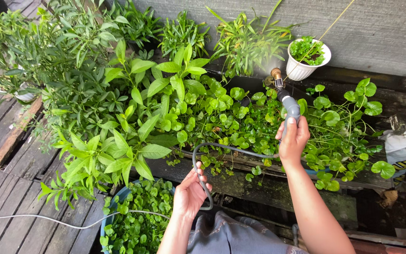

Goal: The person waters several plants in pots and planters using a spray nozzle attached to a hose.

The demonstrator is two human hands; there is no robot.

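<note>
**Above the round-leaved greenery, a hose nozzle held out**

Right of centre in the frame, the right hand (293,141) is closed around the grey handle of a hose spray nozzle (285,96), thumb laid along its back. The nozzle is slim and grey with a black collar and a brass tip, angled toward the upper edge of the picture; a faint mist hangs just past the tip, near a white pot (301,68) of small green herbs. Lower, near the centre bottom, the left hand (189,193) grips a loop of the thin grey hose (212,150), which curves up and runs right to the nozzle. Round-leaved pennywort (240,117) spreads beneath both hands. A blue tub (113,200) of similar leaves sits at the lower left, on weathered wooden decking (5,188).
</note>
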